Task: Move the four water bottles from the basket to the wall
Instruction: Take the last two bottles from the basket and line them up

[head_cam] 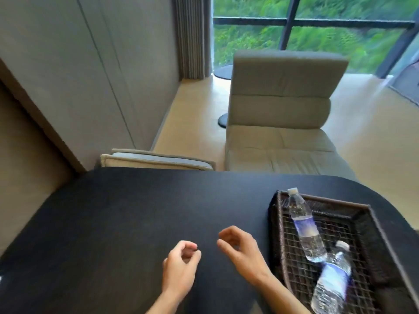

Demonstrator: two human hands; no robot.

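Observation:
A dark wire basket (376, 225) sits on the right of the black table (113, 223). Two clear water bottles with blue labels lie in it: one (303, 225) leans with its white cap over the basket's far left rim, the other (331, 279) lies nearer me toward the bottom edge. My left hand (181, 266) and my right hand (242, 250) hover over the table just left of the basket. Both hold nothing, with fingers loosely curled and apart. The grey wall (68, 87) rises beyond the table's left side.
A beige padded chair (281, 123) stands beyond the table's far edge. Another cushioned seat back (156, 160) shows at the far left edge. A window with dark frames and greenery lies behind.

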